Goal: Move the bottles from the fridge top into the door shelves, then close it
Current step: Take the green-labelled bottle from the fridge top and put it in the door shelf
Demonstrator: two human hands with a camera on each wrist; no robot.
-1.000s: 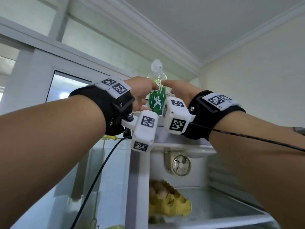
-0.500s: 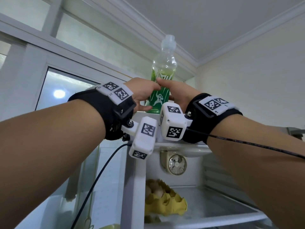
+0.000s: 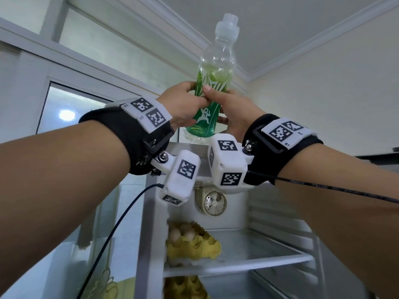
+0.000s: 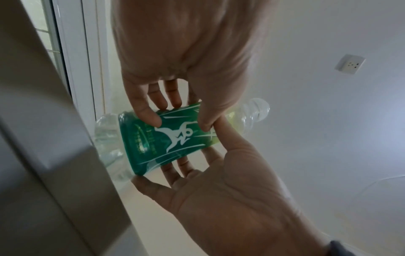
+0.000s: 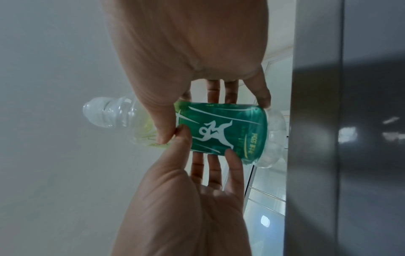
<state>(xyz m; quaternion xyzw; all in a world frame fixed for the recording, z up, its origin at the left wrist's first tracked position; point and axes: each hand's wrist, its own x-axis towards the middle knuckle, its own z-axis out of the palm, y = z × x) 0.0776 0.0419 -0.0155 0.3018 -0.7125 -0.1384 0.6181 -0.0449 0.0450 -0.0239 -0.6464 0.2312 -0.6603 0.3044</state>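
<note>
A clear bottle point(image 3: 216, 67) with a green label and pale green drink stands upright between both hands, its base just above the front edge of the fridge top point(image 3: 190, 147). My left hand point(image 3: 190, 98) grips the label from the left, and my right hand point(image 3: 218, 100) grips it from the right, thumbs meeting at the front. In the left wrist view the bottle point(image 4: 153, 138) lies across the frame with my left hand point(image 4: 177, 121) curled round it. The right wrist view shows the same bottle point(image 5: 221, 129) in my right hand point(image 5: 214, 119).
The fridge is open below my wrists. A yellow egg carton point(image 3: 192, 244) sits on the upper glass shelf point(image 3: 248, 262) under a thermostat dial point(image 3: 212, 202). The open door point(image 3: 64, 266) is at lower left, mostly hidden by my left forearm. The ceiling is close above.
The bottle has risen and come toward me off the fridge top. Both hands have wrapped round its label and lifted with it.
</note>
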